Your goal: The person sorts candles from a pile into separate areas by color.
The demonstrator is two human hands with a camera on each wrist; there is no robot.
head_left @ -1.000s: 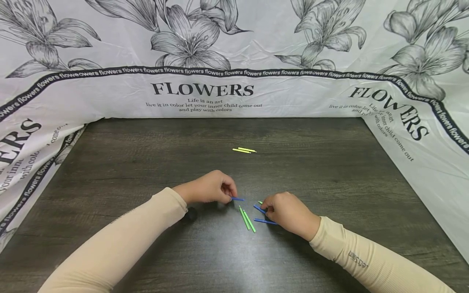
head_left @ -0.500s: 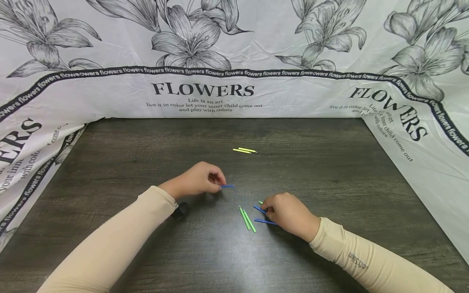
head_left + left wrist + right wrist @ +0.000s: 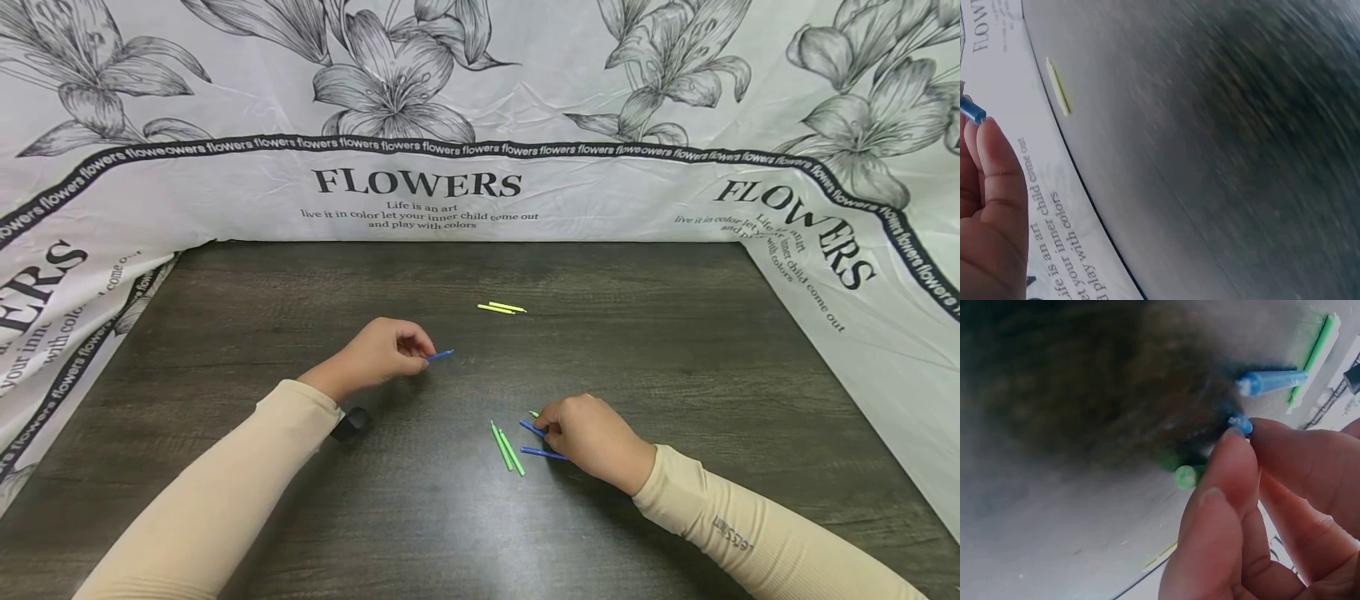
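Head view: L hand [image 3: 382, 357] is out left of ctr over the worktop [image 3: 300, 292], thumb & fingers pinched approx. shut round the 1st blue stick [image 3: 441, 355], which pokes out to the R, tip slightly up. R hand [image 3: 596, 437] is lower, R of ctr; thumb & forefinger nip the 2nd blue stick [image 3: 529, 427], one end showing. 3rd blue stick [image 3: 542, 453] lies just nearer the wearer, far R end tucked behind the hand. Green tip [image 3: 534, 414] of another stick peeks out past the R fingers, rest hidden. Green pair [image 3: 507, 450] lies betw. the hands, much closer to R. Yellow pair [image 3: 501, 307] is well apart, twd the back. Blk item [image 3: 350, 423] at L cuff; light sleeves [image 3: 202, 492] on both arms. White floral cloth [image 3: 420, 208] hangs behind w/ "FLOWERS" lettering.

L wrist view: hand at L edge, fingertips closed on the 1st blue stick, only a short bit visible. Yellow sticks nr the cloth edge; can't sep. the two. Worktop blurry.

R wrist view: thumb & finger meet on the end of the 2nd blue stick, no gap beyond its thickness. 3rd blue stick just beside, w/ green past it. Round green end close to the fingers, approx. same level. Bit of yellow at bottom.
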